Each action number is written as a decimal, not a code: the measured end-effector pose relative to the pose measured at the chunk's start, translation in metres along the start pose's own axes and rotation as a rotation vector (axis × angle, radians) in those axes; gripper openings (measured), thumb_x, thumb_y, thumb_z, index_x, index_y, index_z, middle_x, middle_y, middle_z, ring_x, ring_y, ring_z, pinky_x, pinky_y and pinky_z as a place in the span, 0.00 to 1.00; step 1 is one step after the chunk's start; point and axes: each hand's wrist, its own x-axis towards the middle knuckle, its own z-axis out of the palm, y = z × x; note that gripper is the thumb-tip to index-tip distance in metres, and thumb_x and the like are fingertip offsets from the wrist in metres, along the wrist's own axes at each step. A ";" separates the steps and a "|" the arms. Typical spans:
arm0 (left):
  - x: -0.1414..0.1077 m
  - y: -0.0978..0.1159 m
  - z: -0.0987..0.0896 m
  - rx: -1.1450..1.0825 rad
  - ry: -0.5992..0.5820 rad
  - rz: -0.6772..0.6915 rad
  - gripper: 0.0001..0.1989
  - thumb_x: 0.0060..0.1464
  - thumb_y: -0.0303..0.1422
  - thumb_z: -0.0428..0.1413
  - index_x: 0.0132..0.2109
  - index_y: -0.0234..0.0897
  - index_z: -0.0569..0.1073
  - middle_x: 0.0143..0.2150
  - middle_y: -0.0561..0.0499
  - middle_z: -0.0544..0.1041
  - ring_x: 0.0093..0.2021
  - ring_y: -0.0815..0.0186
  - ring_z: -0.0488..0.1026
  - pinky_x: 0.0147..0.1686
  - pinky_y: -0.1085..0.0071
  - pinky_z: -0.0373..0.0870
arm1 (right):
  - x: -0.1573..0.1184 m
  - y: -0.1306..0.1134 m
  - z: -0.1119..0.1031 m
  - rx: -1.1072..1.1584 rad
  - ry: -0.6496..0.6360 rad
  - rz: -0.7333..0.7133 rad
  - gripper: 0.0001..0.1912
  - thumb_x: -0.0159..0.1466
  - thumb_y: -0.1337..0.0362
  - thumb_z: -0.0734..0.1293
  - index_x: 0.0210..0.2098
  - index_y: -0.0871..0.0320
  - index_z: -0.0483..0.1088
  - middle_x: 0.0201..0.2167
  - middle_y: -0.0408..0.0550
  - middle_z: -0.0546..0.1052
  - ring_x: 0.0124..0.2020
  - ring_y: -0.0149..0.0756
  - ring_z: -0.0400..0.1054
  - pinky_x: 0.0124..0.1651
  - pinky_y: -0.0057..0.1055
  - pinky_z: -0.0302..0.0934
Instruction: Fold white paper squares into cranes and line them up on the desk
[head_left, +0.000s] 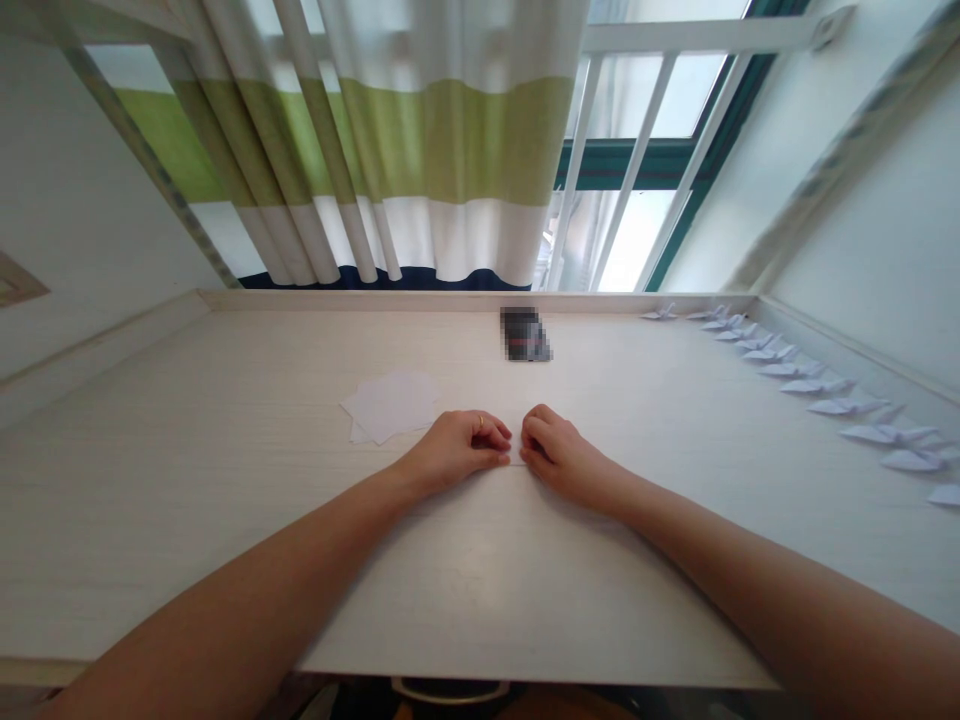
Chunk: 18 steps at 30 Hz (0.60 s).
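Observation:
A small piece of white paper [516,456] lies at the middle of the table, and only a narrow strip of it shows between my hands. My left hand [471,445], with a ring on one finger, is closed on the paper's left side, thumb nearest me. On the other side my right hand [559,452] has its fingers curled and pressed down on the paper. How the paper is folded beneath the fingers is hidden. Just beyond my left hand, several loose white paper sheets [394,404] overlap in a flat pile.
Folded paper cranes [817,386] stand in a row along the table's right side, up to the back corner. A dark, blurred-out object [525,335] sits near the back edge. Low raised edges border the white table [187,500]. Behind it hang striped curtains [465,140] and white railings [634,160].

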 end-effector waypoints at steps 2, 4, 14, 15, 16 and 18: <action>0.000 0.000 0.000 0.004 0.000 0.005 0.04 0.39 0.28 0.58 0.27 0.32 0.73 0.39 0.47 0.74 0.36 0.67 0.71 0.41 0.69 0.66 | -0.001 -0.001 0.001 -0.020 -0.001 0.010 0.05 0.56 0.74 0.57 0.26 0.60 0.60 0.33 0.49 0.64 0.34 0.33 0.59 0.38 0.30 0.54; 0.000 0.000 0.000 0.003 0.001 0.007 0.03 0.39 0.28 0.58 0.27 0.32 0.73 0.39 0.47 0.74 0.36 0.67 0.71 0.41 0.69 0.66 | -0.002 -0.001 0.001 -0.046 0.001 0.035 0.04 0.57 0.73 0.58 0.27 0.60 0.61 0.33 0.49 0.64 0.35 0.34 0.58 0.38 0.31 0.54; -0.001 0.006 0.000 -0.002 -0.006 -0.032 0.04 0.39 0.28 0.58 0.27 0.33 0.73 0.40 0.47 0.74 0.36 0.66 0.71 0.41 0.69 0.66 | -0.001 -0.003 -0.003 -0.029 -0.054 0.154 0.05 0.56 0.71 0.59 0.30 0.58 0.64 0.34 0.48 0.65 0.38 0.36 0.58 0.41 0.34 0.50; 0.000 0.006 0.000 0.004 -0.008 -0.038 0.04 0.38 0.27 0.58 0.27 0.32 0.73 0.40 0.47 0.74 0.36 0.67 0.71 0.41 0.69 0.66 | -0.001 -0.003 -0.004 -0.023 -0.058 0.158 0.04 0.55 0.71 0.59 0.29 0.58 0.64 0.34 0.48 0.65 0.38 0.35 0.59 0.42 0.34 0.50; 0.001 0.006 0.000 0.006 -0.011 -0.043 0.04 0.38 0.27 0.58 0.27 0.32 0.73 0.39 0.47 0.74 0.35 0.67 0.71 0.41 0.69 0.66 | 0.000 -0.003 -0.004 -0.015 -0.059 0.162 0.04 0.55 0.71 0.59 0.29 0.58 0.65 0.34 0.48 0.65 0.38 0.35 0.59 0.42 0.34 0.50; 0.002 0.005 -0.001 -0.002 -0.020 -0.046 0.03 0.38 0.27 0.58 0.26 0.32 0.73 0.39 0.47 0.74 0.35 0.67 0.71 0.40 0.69 0.66 | 0.000 -0.003 -0.004 -0.004 -0.055 0.169 0.03 0.56 0.69 0.60 0.29 0.59 0.65 0.35 0.48 0.65 0.39 0.35 0.59 0.43 0.34 0.50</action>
